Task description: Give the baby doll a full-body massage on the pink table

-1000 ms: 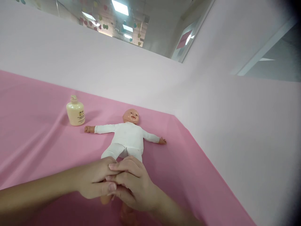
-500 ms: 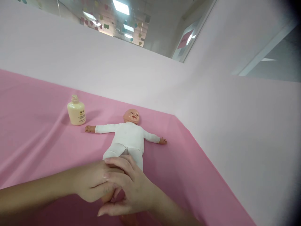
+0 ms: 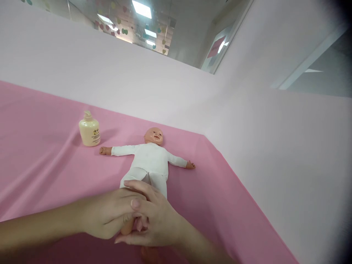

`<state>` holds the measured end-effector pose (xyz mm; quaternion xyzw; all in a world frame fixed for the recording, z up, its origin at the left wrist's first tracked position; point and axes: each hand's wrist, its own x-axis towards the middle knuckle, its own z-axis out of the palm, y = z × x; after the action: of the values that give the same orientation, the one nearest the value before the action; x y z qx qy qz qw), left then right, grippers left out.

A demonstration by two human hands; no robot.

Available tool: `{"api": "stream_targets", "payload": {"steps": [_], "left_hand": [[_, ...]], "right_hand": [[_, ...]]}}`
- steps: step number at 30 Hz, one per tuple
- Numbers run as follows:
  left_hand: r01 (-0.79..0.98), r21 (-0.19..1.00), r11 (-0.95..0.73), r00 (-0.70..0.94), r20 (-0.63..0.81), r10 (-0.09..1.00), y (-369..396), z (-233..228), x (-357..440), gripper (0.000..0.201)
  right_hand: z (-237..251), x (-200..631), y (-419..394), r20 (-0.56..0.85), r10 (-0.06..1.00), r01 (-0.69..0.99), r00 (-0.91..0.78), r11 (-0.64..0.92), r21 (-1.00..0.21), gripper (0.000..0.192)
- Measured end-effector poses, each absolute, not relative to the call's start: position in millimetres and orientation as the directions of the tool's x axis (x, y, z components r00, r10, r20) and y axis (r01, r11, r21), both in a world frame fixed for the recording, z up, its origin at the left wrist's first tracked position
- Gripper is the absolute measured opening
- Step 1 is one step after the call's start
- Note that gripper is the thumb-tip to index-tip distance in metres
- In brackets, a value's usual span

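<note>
A baby doll [image 3: 150, 158] in a white bodysuit lies on its back on the pink sheet [image 3: 41, 161], arms spread, head towards the wall. My left hand [image 3: 110, 214] is wrapped around the doll's bare lower leg near the front edge of the view. My right hand [image 3: 155, 218] lies over the left hand's fingers and the same leg, fingers loosely curled. Both hands cover most of the doll's legs; a bit of a foot [image 3: 148, 253] shows below them.
A cream pump bottle [image 3: 89, 130] stands on the sheet left of the doll's outstretched arm. White partition walls [image 3: 247, 121] close the surface at the back and on the right. Ceiling lights and paper hearts show above the wall.
My right hand opened and slid along the doll's leg, then settled back over the left hand. The left hand shifted slightly on the leg. Doll and bottle stayed put.
</note>
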<state>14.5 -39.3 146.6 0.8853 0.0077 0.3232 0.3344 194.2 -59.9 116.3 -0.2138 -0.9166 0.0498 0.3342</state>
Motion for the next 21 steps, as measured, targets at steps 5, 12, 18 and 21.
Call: {"api": "stream_targets", "payload": {"steps": [5,12,18,21], "left_hand": [[-0.239,0.491,-0.837,0.703,0.683,0.199,-42.3,150.9,13.8,0.019],[-0.357,0.482,-0.800,0.730,0.679,0.083,-41.8,165.5,17.0,0.019],[-0.370,0.428,-0.825,0.683,0.727,0.071,-40.6,154.5,16.4,0.022],[-0.374,0.373,-0.849,0.624,0.779,0.067,-38.7,149.3,16.8,0.018]], "right_hand": [[114.3,191.9,-57.8,0.590,0.440,0.341,-0.677,0.898,-0.278,0.075],[120.3,187.0,-61.9,0.698,0.382,0.387,-0.605,0.908,-0.161,0.086],[119.0,188.6,-61.8,0.704,0.405,0.370,-0.583,0.904,-0.214,0.084],[114.9,189.7,-60.3,0.667,0.425,0.405,-0.612,0.893,-0.197,0.076]]}}
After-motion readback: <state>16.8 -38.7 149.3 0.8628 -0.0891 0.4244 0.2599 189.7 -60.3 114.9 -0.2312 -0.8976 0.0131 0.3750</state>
